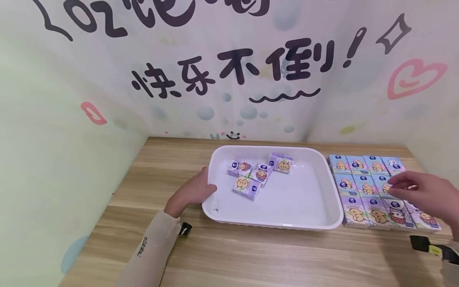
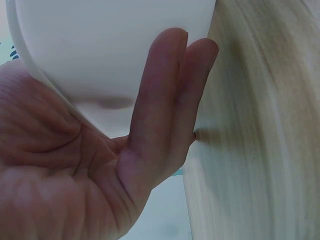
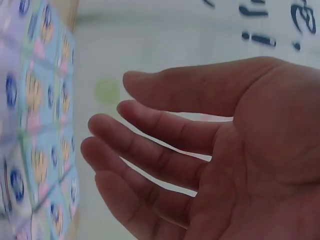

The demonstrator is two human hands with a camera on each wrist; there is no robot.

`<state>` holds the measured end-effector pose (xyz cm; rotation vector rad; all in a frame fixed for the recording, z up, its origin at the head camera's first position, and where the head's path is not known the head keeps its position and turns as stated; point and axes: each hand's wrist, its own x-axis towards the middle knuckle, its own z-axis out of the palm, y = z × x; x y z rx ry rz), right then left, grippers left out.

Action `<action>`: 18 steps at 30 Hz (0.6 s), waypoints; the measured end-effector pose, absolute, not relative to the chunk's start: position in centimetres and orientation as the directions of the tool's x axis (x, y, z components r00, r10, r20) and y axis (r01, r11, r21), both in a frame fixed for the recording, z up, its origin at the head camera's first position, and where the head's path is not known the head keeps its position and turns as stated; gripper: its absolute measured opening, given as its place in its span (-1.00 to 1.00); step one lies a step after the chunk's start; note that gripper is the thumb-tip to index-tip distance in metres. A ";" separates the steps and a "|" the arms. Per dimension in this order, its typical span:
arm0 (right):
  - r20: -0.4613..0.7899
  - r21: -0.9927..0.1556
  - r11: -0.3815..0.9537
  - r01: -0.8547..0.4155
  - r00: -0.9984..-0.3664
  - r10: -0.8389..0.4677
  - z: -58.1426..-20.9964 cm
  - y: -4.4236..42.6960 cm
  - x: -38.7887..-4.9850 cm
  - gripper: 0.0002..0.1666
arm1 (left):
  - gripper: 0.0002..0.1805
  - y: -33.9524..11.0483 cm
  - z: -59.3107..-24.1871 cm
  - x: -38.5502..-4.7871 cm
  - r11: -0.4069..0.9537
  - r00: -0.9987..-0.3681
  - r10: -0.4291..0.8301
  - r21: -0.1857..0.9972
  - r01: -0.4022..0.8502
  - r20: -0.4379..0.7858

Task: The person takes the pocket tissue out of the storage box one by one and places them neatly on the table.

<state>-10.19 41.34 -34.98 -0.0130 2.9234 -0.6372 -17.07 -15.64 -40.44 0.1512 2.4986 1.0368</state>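
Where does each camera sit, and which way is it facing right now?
Head: on the head, facing forward and down at the white tray, the rows of small packs and the lettered backdrop; both hands and sleeves show.
Left wrist: looks along the palm at the tray's side and the table; only the left hand shows.
Right wrist: looks past the palm at the packs and backdrop; only the right hand shows.
Shared: head and right wrist both show the packs, backdrop and right hand.

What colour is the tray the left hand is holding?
The tray is white; the head view shows it best.
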 end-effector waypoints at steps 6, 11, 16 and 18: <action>-0.093 -0.423 0.900 -0.102 -0.984 -0.155 -33.9 35.7 -10.4 -0.66 | -0.23 -15.5 -40.5 -17.2 0.710 -0.902 0.262 0.702 -0.061 -0.343; -0.052 -0.434 0.883 -0.176 -0.974 -0.219 -33.4 31.9 -10.6 -0.67 | -0.24 -15.5 -40.5 -17.2 0.711 -0.903 0.262 0.701 -0.059 -0.341; -0.053 -0.437 0.876 -0.204 -0.966 -0.252 -32.9 28.4 -11.6 -0.62 | -0.24 -15.7 -40.6 -17.2 0.696 -0.904 0.286 0.717 -0.031 -0.317; -0.052 -0.434 0.874 -0.216 -0.963 -0.263 -32.5 27.2 -12.1 -0.61 | -0.24 -15.7 -40.6 -17.3 0.687 -0.905 0.298 0.726 -0.018 -0.304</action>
